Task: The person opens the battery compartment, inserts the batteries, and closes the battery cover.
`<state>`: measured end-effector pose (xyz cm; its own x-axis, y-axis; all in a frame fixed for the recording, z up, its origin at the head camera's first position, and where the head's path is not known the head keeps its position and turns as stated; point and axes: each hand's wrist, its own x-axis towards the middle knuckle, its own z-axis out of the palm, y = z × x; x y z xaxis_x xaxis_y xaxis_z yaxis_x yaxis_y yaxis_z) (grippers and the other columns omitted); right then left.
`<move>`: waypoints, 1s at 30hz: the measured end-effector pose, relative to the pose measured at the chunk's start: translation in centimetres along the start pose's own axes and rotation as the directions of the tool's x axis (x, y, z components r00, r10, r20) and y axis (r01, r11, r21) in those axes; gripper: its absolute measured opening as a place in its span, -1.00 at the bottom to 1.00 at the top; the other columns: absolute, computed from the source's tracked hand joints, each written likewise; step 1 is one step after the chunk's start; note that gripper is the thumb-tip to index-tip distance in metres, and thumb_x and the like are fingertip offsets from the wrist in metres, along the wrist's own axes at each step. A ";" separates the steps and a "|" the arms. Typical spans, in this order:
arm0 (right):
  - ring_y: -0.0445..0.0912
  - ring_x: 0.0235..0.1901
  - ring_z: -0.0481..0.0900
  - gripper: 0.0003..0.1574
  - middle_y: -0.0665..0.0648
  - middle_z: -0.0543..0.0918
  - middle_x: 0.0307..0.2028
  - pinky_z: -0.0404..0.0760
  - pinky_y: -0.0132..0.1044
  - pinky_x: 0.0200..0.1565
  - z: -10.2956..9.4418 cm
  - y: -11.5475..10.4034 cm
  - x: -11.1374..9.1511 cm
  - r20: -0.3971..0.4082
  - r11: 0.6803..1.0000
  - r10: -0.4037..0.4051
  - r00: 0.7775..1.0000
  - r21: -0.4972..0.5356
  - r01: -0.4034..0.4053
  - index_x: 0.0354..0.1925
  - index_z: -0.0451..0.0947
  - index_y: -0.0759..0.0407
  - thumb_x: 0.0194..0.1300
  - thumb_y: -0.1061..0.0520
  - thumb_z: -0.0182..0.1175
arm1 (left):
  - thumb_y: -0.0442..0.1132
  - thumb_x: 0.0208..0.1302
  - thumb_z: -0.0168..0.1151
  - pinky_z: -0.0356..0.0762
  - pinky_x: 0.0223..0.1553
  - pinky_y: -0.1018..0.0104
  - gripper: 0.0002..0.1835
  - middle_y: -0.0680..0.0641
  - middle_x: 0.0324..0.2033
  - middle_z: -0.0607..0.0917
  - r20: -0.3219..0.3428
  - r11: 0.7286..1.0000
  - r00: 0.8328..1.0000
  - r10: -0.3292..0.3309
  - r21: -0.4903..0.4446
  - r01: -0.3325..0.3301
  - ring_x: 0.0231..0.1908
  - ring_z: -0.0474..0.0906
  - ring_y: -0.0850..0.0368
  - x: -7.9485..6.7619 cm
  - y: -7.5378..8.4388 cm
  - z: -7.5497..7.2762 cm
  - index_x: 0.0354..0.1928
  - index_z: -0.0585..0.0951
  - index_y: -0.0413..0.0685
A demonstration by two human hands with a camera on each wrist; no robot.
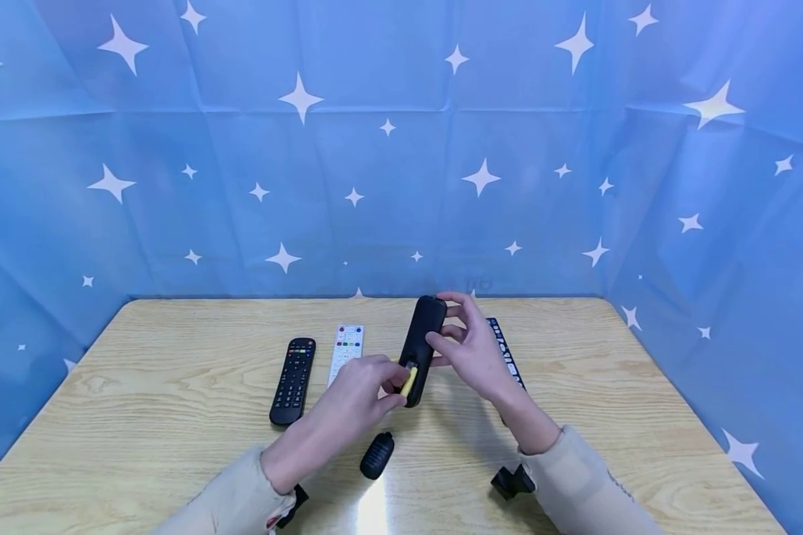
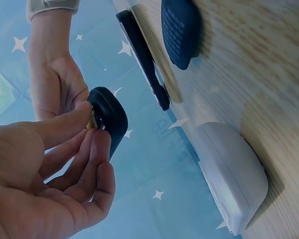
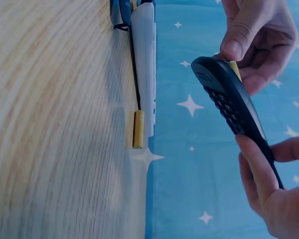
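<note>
A black remote control (image 1: 423,334) is held above the table, its back with a battery opening facing up in the head view. My right hand (image 1: 473,351) grips its far end, thumb on the back and fingers round the side. My left hand (image 1: 366,380) pinches a yellow battery (image 1: 409,382) at the opening in the near end. The battery stands tilted, partly out of the opening, as the right wrist view shows. Just nearer than the hands lies a black battery cover (image 1: 378,455). How deep the battery sits is hidden by my fingers.
On the wooden table (image 1: 174,416) lie a black remote (image 1: 293,380) and a white remote (image 1: 346,349) at left. Another dark remote (image 1: 506,355) is partly behind my right hand. A second yellow battery (image 3: 138,129) lies near the white remote. A starry blue cloth (image 1: 375,163) surrounds the table.
</note>
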<state>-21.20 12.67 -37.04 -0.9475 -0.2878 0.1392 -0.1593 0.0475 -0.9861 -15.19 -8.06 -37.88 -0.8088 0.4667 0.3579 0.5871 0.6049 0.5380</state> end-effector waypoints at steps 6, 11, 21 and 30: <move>0.16 -0.02 0.67 -0.22 0.34 0.42 0.17 0.76 0.06 -0.23 -0.3 -0.1 0.0 0.006 1.000 0.009 1.000 -0.002 -0.009 0.46 0.20 0.01 0.41 0.38 0.20 | -0.33 0.12 0.58 0.65 -0.22 0.31 -0.73 -0.03 -0.23 0.68 -0.044 0.997 0.998 0.048 0.062 -0.045 -0.24 0.65 0.12 -0.1 -0.2 0.1 -0.13 0.76 -0.16; 0.17 -0.01 0.66 -0.24 0.34 0.41 0.19 0.76 0.07 -0.22 -0.6 -0.1 -0.1 0.025 1.000 0.025 0.999 0.012 -0.026 0.46 0.20 0.04 0.41 0.37 0.20 | -0.28 0.14 0.58 0.64 -0.17 0.24 -0.71 -0.05 -0.09 0.60 -0.054 0.998 0.997 0.049 0.035 -0.047 -0.14 0.61 0.09 -0.4 -0.3 0.1 -0.10 0.74 -0.09; 0.19 -0.01 0.66 -0.24 0.34 0.42 0.20 0.75 0.10 -0.20 -0.9 -0.7 -0.2 0.049 0.999 0.025 0.999 0.044 -0.027 0.46 0.20 0.09 0.41 0.40 0.18 | -0.28 0.16 0.56 0.67 -0.08 0.17 -0.68 -0.10 0.07 0.59 -0.055 0.999 0.998 0.034 -0.035 -0.036 -0.02 0.63 0.05 -0.4 0.0 -0.1 -0.05 0.70 -0.05; 0.20 -0.01 0.66 -0.23 0.38 0.42 0.20 0.76 0.09 -0.22 -1.0 -1.0 -0.2 0.053 1.000 0.020 0.998 0.022 -0.022 0.48 0.18 0.15 0.41 0.39 0.19 | -0.34 0.22 0.49 0.73 -0.16 0.25 -0.70 -0.14 0.11 0.58 -0.013 0.988 1.000 0.012 -0.156 -0.014 0.01 0.64 -0.07 -0.5 0.2 -0.2 -0.03 0.64 -0.11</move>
<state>-21.09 13.63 -36.03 -0.9347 -0.3366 0.1140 -0.1327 0.0328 -0.9906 -14.69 -8.24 -37.80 -0.8018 0.4657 0.3746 0.5861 0.4903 0.6450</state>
